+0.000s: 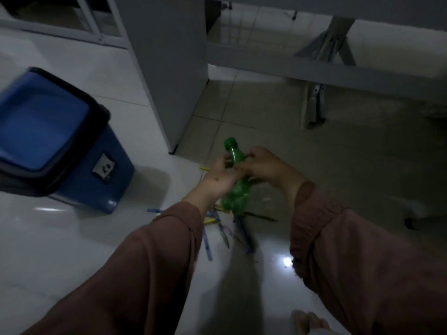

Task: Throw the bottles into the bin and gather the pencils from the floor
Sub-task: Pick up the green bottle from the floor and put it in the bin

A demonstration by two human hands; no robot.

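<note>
A green plastic bottle (236, 180) with a green cap is held above the floor in both hands, cap pointing away from me. My left hand (217, 180) grips its middle from the left. My right hand (264, 165) grips its neck and shoulder from the right. Under the bottle several pencils (226, 228), blue and yellow, lie scattered on the white tiled floor; parts of them are hidden by my left sleeve. The blue bin (60, 139) with a black rim and a blue swing lid stands to the left, its lid shut.
A grey cabinet side (169, 68) rises behind the bin. A grey metal table frame (316, 102) stands at the back right. My toes (309, 321) show at the bottom. The room is dim, with a light glare on the tiles.
</note>
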